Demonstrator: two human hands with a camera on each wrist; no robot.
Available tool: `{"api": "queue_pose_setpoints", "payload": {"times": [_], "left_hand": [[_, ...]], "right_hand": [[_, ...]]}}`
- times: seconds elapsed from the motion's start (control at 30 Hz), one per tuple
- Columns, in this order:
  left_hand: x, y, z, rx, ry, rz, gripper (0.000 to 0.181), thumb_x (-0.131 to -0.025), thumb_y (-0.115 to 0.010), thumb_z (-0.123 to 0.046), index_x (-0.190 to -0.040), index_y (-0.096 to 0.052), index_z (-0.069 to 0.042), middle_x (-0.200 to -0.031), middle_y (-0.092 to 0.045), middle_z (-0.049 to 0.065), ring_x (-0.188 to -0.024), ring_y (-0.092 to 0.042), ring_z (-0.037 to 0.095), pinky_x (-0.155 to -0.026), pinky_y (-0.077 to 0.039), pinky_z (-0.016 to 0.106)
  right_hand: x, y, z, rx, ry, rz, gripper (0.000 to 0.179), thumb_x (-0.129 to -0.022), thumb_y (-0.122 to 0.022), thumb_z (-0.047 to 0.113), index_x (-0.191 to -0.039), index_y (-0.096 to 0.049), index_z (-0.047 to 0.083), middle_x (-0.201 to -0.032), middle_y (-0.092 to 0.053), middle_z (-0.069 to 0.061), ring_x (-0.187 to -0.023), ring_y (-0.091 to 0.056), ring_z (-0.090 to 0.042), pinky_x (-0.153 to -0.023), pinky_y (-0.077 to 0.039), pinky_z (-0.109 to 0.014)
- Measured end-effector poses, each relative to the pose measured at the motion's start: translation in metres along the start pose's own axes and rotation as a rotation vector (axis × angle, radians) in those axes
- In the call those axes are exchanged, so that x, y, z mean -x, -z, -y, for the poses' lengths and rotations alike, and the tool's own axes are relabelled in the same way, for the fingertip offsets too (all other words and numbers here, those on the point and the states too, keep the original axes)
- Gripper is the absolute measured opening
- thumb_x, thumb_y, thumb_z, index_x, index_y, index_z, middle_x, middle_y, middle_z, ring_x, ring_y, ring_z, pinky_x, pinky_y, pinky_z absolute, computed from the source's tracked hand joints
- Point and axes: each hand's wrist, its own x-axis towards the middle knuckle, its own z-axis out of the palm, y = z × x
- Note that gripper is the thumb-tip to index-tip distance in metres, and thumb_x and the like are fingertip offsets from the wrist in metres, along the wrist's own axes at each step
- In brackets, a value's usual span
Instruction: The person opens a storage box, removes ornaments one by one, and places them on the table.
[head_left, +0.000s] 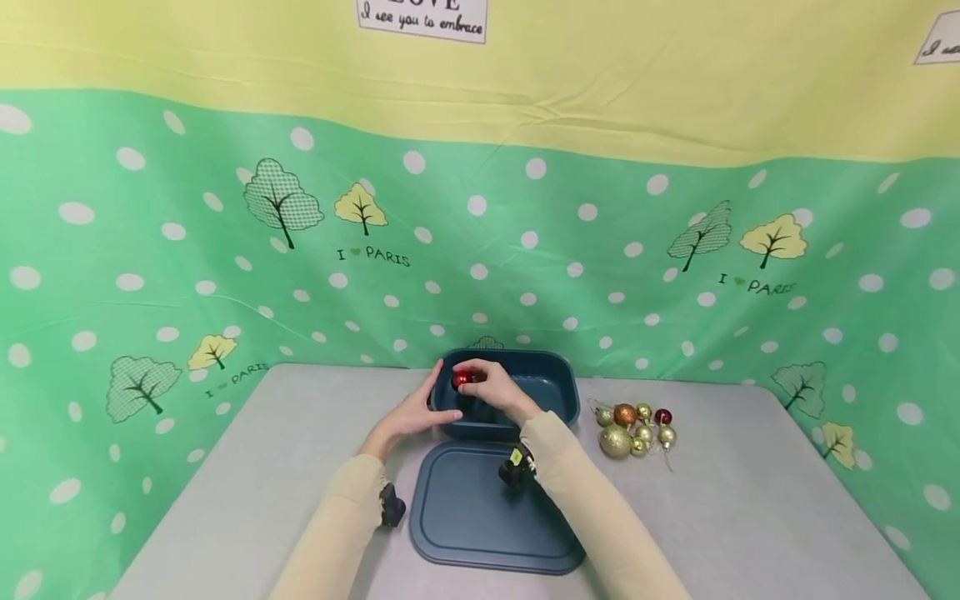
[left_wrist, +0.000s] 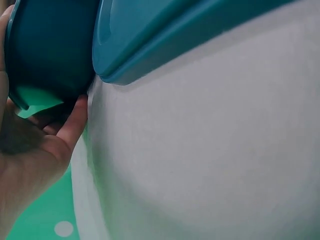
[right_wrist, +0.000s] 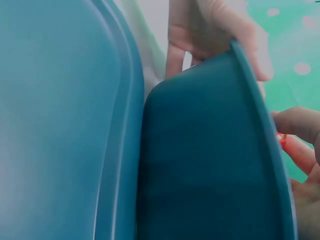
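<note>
A dark blue rectangular box [head_left: 551, 429] stands near the back edge of the table. My left hand [head_left: 412, 414] holds its left end, thumb along the front wall and fingers by the left side. In the left wrist view, the fingers touch the box wall [left_wrist: 55, 45]. Over the left part of the box, my right hand [head_left: 497, 389] pinches a shiny red Christmas ball [head_left: 462, 379]. Only a small red bit of the ball [right_wrist: 282, 139] shows past the box rim in the right wrist view. The inside of the box is partly hidden by the right hand.
A blue lid [head_left: 480, 517] lies flat in front of the box, under the right forearm. To the right of the box sits a cluster of Christmas balls [head_left: 615, 442], gold, orange and dark red. A green and yellow cloth [head_left: 525, 208] hangs behind the table [head_left: 750, 500].
</note>
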Motion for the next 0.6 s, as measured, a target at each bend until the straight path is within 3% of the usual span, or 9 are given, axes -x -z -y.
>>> {"api": "queue_pose_setpoints", "payload": {"times": [0.33,0.53,0.6], "left_hand": [[-0.012,-0.006,0.027,-0.016,0.003,-0.045,0.099,-0.089,-0.07,-0.023,-0.156,0.003,-0.012,-0.159,-0.003,0.021,-0.143,-0.008,0.04,-0.11,-0.016,0.06],[-0.009,-0.007,0.026,0.007,0.042,-0.056,0.098,-0.09,-0.069,-0.021,-0.156,0.003,-0.016,-0.16,-0.002,0.018,-0.143,-0.007,0.04,-0.109,-0.017,0.061],[-0.005,-0.004,0.016,0.011,0.041,-0.042,0.099,-0.089,-0.07,-0.021,-0.156,0.003,-0.012,-0.159,-0.002,0.021,-0.143,-0.007,0.042,-0.109,-0.017,0.062]], "right_hand": [[0.012,0.004,0.008,-0.039,0.021,0.049,0.039,-0.092,-0.062,-0.001,-0.13,-0.055,-0.007,-0.121,-0.059,-0.02,-0.104,-0.057,-0.031,-0.088,-0.051,-0.036],[0.027,0.009,0.026,-0.037,0.031,0.121,0.041,-0.092,-0.061,-0.001,-0.131,-0.053,-0.007,-0.124,-0.057,-0.024,-0.107,-0.054,-0.035,-0.086,-0.049,-0.034],[0.036,0.01,0.036,-0.017,0.046,0.127,0.038,-0.092,-0.06,-0.002,-0.129,-0.055,-0.008,-0.123,-0.057,-0.025,-0.106,-0.054,-0.035,-0.084,-0.049,-0.033]]}}
